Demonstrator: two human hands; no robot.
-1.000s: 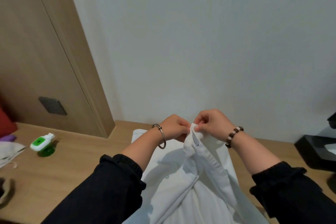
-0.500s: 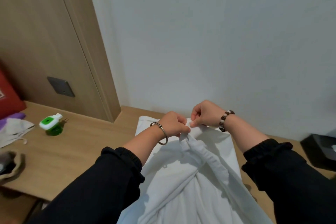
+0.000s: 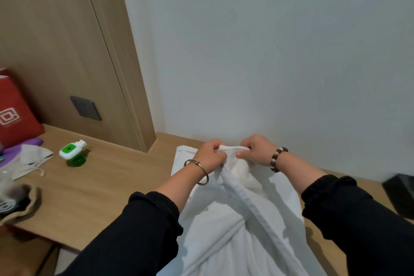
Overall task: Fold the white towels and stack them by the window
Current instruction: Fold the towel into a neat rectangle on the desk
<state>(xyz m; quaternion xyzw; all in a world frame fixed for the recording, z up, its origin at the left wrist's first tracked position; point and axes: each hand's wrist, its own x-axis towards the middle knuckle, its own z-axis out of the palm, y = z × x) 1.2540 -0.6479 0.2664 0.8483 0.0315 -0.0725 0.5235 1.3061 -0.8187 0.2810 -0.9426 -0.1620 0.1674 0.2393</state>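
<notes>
A white towel point(image 3: 235, 226) hangs bunched from both my hands over a wooden counter point(image 3: 94, 192), with a thick hem running down its middle. My left hand point(image 3: 211, 155), with a metal bangle on the wrist, pinches the towel's top edge. Close beside it my right hand point(image 3: 255, 150), with a bead bracelet, pinches the same edge, and a short stretch of hem is taut between them. Under the held towel a flat white towel point(image 3: 181, 159) lies on the counter against the wall. No window is in view.
A green and white plug-in device point(image 3: 72, 154) stands on the counter to the left. Further left are a red bag point(image 3: 15, 114), purple and white cloth point(image 3: 29, 154) and a dark bowl-like thing point(image 3: 18, 201). A black box point(image 3: 401, 195) sits at the right edge. A wall socket point(image 3: 86, 108) is on the wood panel.
My hands have drawn slightly apart along the towel's top edge, showing a short taut stretch of hem between them. The view has shifted, bringing more of the counter's left side in.
</notes>
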